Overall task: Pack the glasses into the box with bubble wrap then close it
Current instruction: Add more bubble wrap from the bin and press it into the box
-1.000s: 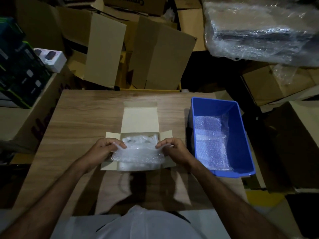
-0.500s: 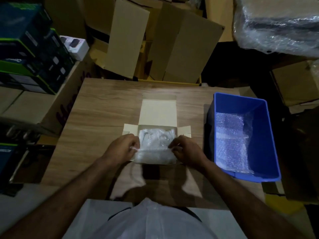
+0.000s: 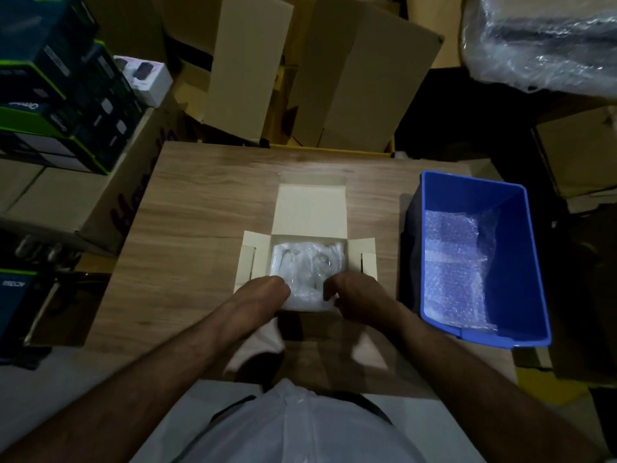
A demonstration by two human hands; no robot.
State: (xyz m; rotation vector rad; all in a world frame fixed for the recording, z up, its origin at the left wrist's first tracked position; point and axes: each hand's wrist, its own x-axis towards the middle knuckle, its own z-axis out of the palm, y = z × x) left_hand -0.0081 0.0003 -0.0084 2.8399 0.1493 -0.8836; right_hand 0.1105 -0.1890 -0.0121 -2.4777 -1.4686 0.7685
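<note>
While the box [image 3: 309,215] lies open (flaps out), 2 hands press bubble wrap [image 3: 305,265].

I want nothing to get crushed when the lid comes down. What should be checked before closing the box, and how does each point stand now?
1. Glasses sit inside the box: ok, shapes show through the bubble wrap.
2. Wrap tucked below the rim: not ok, its near edge bulges over the front wall.
3. Left hand and right hand clear of the opening: not ok, both press at the near edge.
4. Lid flap free to fold: ok, it lies open and flat on the table.
5. Side flaps clear: ok, both splayed outward.
6. Padding under the glasses: cannot tell.
</note>
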